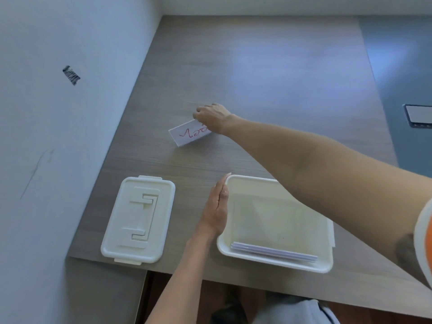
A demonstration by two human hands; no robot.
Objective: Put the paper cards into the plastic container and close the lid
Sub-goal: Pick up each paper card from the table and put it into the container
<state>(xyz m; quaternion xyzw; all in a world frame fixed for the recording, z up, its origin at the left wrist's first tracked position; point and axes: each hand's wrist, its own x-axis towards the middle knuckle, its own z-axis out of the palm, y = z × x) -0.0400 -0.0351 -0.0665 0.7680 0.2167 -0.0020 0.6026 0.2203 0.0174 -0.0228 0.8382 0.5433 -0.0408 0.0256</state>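
Nearest the camera, the white plastic container sits open on the grey bench, a small stack of paper cards lying inside along its near wall. Her left hand rests flat and open against the container's left side. Left of it lies the lid, apart. Farther out, the right hand pinches what looks like one card with red writing.
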